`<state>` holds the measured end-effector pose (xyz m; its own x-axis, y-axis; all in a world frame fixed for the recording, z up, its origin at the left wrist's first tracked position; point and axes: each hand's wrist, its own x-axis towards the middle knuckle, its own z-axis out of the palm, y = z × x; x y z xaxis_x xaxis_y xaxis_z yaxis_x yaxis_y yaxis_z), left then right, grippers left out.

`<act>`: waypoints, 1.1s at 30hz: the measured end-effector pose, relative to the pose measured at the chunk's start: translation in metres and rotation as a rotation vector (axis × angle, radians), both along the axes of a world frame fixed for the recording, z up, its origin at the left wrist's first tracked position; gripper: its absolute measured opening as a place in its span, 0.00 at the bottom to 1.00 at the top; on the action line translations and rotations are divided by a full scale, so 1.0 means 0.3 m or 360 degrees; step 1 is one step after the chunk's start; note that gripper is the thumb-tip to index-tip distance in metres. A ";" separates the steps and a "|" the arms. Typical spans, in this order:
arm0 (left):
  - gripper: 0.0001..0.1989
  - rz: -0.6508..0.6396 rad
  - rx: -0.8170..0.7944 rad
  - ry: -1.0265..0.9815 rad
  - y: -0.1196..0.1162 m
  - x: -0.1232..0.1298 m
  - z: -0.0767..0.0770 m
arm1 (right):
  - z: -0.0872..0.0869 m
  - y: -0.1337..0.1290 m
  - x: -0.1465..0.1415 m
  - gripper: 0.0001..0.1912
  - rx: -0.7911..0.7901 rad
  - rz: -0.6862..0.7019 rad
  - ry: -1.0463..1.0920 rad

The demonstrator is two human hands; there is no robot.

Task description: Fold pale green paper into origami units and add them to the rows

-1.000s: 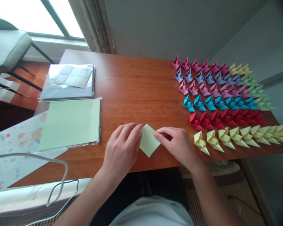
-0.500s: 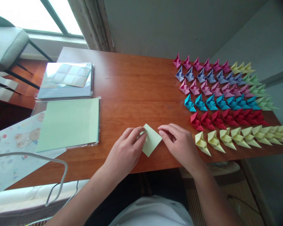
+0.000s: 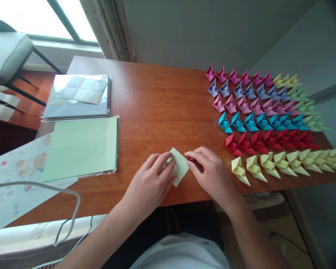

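Observation:
A small pale yellow-green square of folded paper (image 3: 180, 168) lies on the table near its front edge, turned with one corner toward me. My left hand (image 3: 152, 179) covers its left side, the bent fingers and thumb gripping and pressing it. At the right corner, my right hand (image 3: 208, 170) has the thumb and index finger closed in on the paper's edge. The fingers hide the left corner and part of the folds.
Rows of folded paper pieces in magenta, purple, pink, blue, red (image 3: 257, 143) and yellow (image 3: 256, 168) fill the table's right side. On the left lie a stack of light green sheets (image 3: 84, 145), a glossy packet (image 3: 78, 110) and a bear-print sheet (image 3: 30, 164). A grey cable (image 3: 58, 188) crosses the front left.
My left fingers have slid further over the paper, spreading toward its lower part. My right hand has shifted slightly left, against the right corner.

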<state>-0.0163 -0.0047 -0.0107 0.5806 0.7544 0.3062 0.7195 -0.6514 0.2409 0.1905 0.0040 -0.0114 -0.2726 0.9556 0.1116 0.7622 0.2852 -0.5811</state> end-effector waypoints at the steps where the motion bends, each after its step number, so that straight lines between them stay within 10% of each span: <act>1: 0.11 -0.0016 0.0023 0.0022 0.000 0.003 0.005 | 0.001 0.001 -0.004 0.11 0.0029 0.0017 -0.0039; 33: 0.21 0.0002 -0.0306 -0.0180 -0.032 -0.020 -0.016 | 0.012 -0.016 0.004 0.11 -0.0107 -0.0049 0.0279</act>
<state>-0.0222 -0.0144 -0.0155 0.5495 0.8061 0.2197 0.6818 -0.5846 0.4397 0.1918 -0.0007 -0.0078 -0.2253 0.9701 0.0904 0.6555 0.2195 -0.7226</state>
